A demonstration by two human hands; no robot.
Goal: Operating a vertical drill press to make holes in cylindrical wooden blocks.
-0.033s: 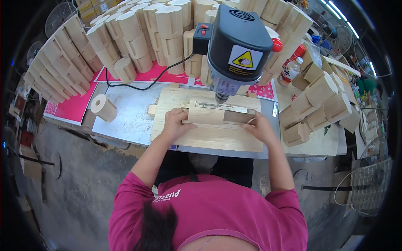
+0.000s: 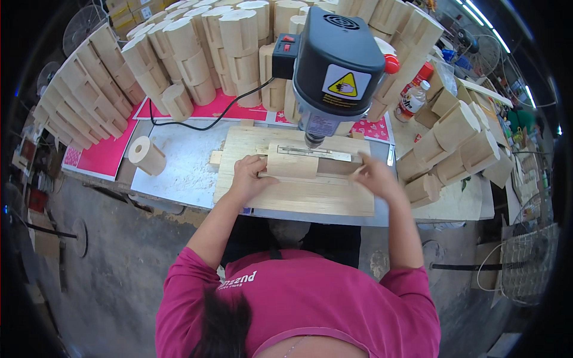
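Note:
Below the drill chuck (image 2: pixel 313 141) of a dark drill press (image 2: pixel 340 65), a pale wooden cylinder (image 2: pixel 291 166) lies on its side in a wooden jig (image 2: pixel 298 197). My left hand (image 2: pixel 246 177) is closed around the cylinder's left end, thumb toward me and fingers on the far side. My right hand (image 2: pixel 382 181) is at the right end of the jig, beside the open stretch of its trough. Motion smears its fingers, and whether they hold anything does not show. A metal strip (image 2: pixel 316 153) runs along the far side of the cylinder.
Stacks of grooved wooden cylinders (image 2: pixel 239 53) crowd the back of the bench, with more at the right (image 2: pixel 456 149). One drilled cylinder (image 2: pixel 147 156) stands at left. A black cable (image 2: pixel 227 113) crosses behind the jig. A bottle (image 2: pixel 412 102) stands behind the right stacks.
My right hand has shifted slightly up and to the right, its fingers lifting at the jig's right end. My left hand and the cylinder stay in place.

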